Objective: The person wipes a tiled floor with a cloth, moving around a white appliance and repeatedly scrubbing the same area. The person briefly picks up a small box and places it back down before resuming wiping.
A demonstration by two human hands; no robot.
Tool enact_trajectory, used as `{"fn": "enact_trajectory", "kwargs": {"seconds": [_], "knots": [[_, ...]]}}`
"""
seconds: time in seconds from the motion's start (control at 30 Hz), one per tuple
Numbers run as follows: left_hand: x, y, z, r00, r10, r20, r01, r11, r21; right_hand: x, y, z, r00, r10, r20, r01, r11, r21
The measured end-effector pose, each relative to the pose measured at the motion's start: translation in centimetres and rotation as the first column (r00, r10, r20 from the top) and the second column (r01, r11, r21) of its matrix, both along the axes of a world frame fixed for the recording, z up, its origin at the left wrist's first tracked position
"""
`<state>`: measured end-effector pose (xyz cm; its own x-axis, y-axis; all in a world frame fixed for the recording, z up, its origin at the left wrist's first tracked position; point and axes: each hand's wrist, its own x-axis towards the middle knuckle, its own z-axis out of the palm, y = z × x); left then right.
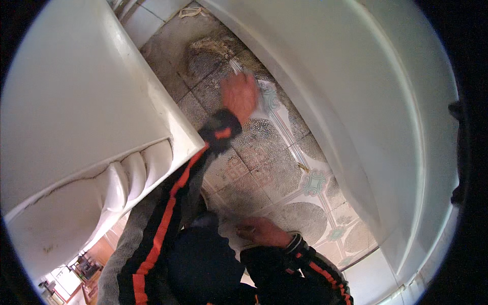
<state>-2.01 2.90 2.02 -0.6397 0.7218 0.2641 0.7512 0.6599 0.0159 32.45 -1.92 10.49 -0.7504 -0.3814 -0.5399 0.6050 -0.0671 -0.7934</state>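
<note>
My left hand (240, 95) reaches far forward to the patterned tile floor (272, 168) and is smeared by motion. Its fingers cannot be made out. A pale, blurred patch lies at its right side, on a tile with a green and white pattern; whether this is a cloth or bare tile I cannot tell. Closer to me, my right hand (263, 232) hangs low over the floor, its fingers curled inward. What they hold, if anything, is hidden. Dark grime coats the tiles (198, 63) beyond my left hand; a brighter patterned strip runs along its right side.
A white, scalloped fixture (76, 76) hangs over the left, close above my left sleeve. On the right, a large white curved panel (356, 101) walls in the narrow floor. A crumpled pale scrap (193, 11) lies at the far end. Furniture (84, 267) shows at the lower left.
</note>
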Motion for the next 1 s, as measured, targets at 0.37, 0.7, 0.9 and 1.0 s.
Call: {"fn": "enact_trajectory", "kwargs": {"seconds": [0.37,0.7,0.9,1.0], "knots": [[-5.8,0.8,-3.3,0.987,0.147,0.072,-0.136,0.982,-0.135,-0.6,0.6,1.3,1.0,-0.022,0.008,0.021,0.998,0.06],[-7.6,2.3,-1.8,0.969,0.248,-0.006,-0.247,0.966,-0.071,1.0,0.5,0.5,0.991,-0.09,0.096,0.091,0.996,-0.005],[-8.2,1.5,-1.9,0.917,0.096,-0.387,-0.103,0.995,0.004,1.7,0.0,-0.3,0.997,-0.067,0.034,0.066,0.997,0.032],[-9.9,2.6,-1.0,0.955,0.223,-0.193,-0.221,0.975,0.033,1.8,0.7,-0.1,0.999,-0.052,-0.003,0.052,0.997,0.056]]}}
